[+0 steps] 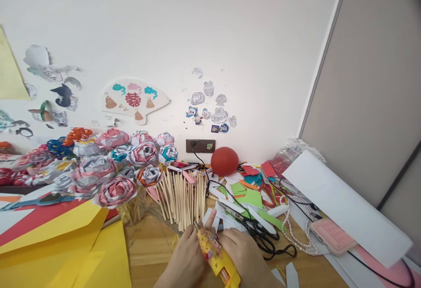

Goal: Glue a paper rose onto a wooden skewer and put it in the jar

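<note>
A yellow hot glue gun point(213, 255), its body smeared with dried glue, points away from me at the bottom centre. My right hand point(241, 253) is closed around it from the right side. Close against the gun's left side, my left hand point(187, 255) has its fingers curled near the nozzle; whatever they hold is hidden. One fingertip sticks up beyond the gun. Just past the hands, a row of thin wooden sticks point(182, 200) lies on the wooden table point(148, 246). White and green paper scraps point(251, 198) and scissors point(230, 211) lie right of the sticks.
Folded paper flowers point(116, 191) crowd the left, behind yellow paper sheets point(62, 253). A red balloon point(224, 161) rests by the wall socket point(194, 145). Black cables point(263, 239), a bead string point(289, 226), a pink case point(332, 235) and folded white paper point(345, 209) fill the right.
</note>
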A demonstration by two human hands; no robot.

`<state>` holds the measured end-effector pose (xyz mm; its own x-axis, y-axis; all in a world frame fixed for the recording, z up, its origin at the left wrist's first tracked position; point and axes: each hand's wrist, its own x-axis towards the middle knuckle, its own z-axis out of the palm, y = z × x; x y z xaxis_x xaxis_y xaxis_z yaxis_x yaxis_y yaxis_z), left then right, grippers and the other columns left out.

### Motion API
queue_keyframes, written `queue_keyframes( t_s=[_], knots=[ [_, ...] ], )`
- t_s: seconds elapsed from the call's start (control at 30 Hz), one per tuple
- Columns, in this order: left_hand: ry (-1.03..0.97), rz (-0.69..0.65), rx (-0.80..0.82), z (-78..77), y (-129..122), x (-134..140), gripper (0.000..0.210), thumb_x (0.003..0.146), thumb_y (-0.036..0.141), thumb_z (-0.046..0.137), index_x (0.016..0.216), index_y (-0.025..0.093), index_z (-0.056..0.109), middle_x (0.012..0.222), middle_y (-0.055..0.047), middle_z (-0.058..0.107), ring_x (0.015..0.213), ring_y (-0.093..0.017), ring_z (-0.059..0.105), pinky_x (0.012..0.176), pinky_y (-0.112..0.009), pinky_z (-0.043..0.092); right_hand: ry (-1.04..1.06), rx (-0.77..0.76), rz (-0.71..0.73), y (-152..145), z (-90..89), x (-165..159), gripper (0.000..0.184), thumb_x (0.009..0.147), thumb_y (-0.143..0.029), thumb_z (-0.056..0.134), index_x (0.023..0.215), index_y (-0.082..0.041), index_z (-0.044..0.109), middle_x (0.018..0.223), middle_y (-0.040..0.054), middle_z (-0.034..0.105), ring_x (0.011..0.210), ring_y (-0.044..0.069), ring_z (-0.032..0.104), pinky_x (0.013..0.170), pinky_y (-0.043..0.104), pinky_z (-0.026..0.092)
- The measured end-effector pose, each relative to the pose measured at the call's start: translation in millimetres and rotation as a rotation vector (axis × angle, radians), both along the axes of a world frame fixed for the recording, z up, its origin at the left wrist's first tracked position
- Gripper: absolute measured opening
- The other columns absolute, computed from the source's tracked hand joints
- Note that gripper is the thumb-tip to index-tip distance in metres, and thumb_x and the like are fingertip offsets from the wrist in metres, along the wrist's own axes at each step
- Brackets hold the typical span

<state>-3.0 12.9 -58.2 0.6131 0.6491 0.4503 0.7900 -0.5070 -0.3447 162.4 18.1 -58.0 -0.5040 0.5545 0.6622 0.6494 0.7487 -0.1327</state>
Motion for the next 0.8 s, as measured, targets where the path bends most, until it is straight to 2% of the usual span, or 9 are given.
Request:
queue_keyframes(
  t_s=[0.13,0.3,0.43,0.6,0.8],
  knots=[
    [0.009,-0.005,0.049,1.0,-0.5,0.0,0.020,0.085,0.032,0.048,0.096,0.019,0.058,0.124,-0.011,0.054,0.095,-0.020,0.050,0.073,-0.031,0.028,-0.039,-0.061,-0.003,2.4,-6.2,0.3,0.010,0.076,-0.018,0.052,0.066,-0.020,0.047,0.067,-0.0002,0.054,0.062,0.013,0.051,0.053,0.025,0.031],
    [0.020,0.004,0.060,-1.7,1.5,-1.3,0.020,0.085,0.033,0.046,0.093,0.020,0.059,0.127,-0.010,0.051,0.086,-0.018,0.052,0.074,-0.031,0.027,-0.044,-0.070,-0.005,5.1,-10.5,1.9,0.011,0.077,-0.021,0.053,0.068,-0.019,0.047,0.069,0.0001,0.054,0.064,0.013,0.050,0.054,0.026,0.031],
    [-0.011,-0.021,0.085,-1.1,1.9,-1.5,0.020,0.084,0.036,0.050,0.094,0.021,0.059,0.129,-0.010,0.050,0.091,-0.019,0.052,0.074,-0.031,0.027,-0.040,-0.072,-0.001,5.0,-9.4,2.4,0.013,0.079,-0.020,0.051,0.067,-0.019,0.046,0.069,0.0000,0.054,0.064,0.013,0.049,0.054,0.025,0.030],
    [0.016,-0.009,0.046,0.5,0.7,-1.0,0.021,0.083,0.037,0.051,0.091,0.021,0.061,0.129,-0.011,0.050,0.087,-0.019,0.053,0.072,-0.031,0.027,-0.025,-0.038,-0.003,4.5,-7.9,1.1,0.020,0.084,-0.023,0.046,0.064,-0.019,0.046,0.066,0.0006,0.053,0.061,0.013,0.049,0.052,0.026,0.030],
    [0.047,0.010,-0.002,1.8,0.1,-1.2,0.021,0.083,0.036,0.051,0.092,0.021,0.062,0.132,-0.010,0.048,0.086,-0.019,0.054,0.071,-0.031,0.028,-0.009,-0.019,0.008,6.5,-8.5,1.4,0.020,0.085,-0.023,0.045,0.066,-0.019,0.048,0.066,0.0010,0.053,0.062,0.014,0.049,0.054,0.026,0.032]
  ],
)
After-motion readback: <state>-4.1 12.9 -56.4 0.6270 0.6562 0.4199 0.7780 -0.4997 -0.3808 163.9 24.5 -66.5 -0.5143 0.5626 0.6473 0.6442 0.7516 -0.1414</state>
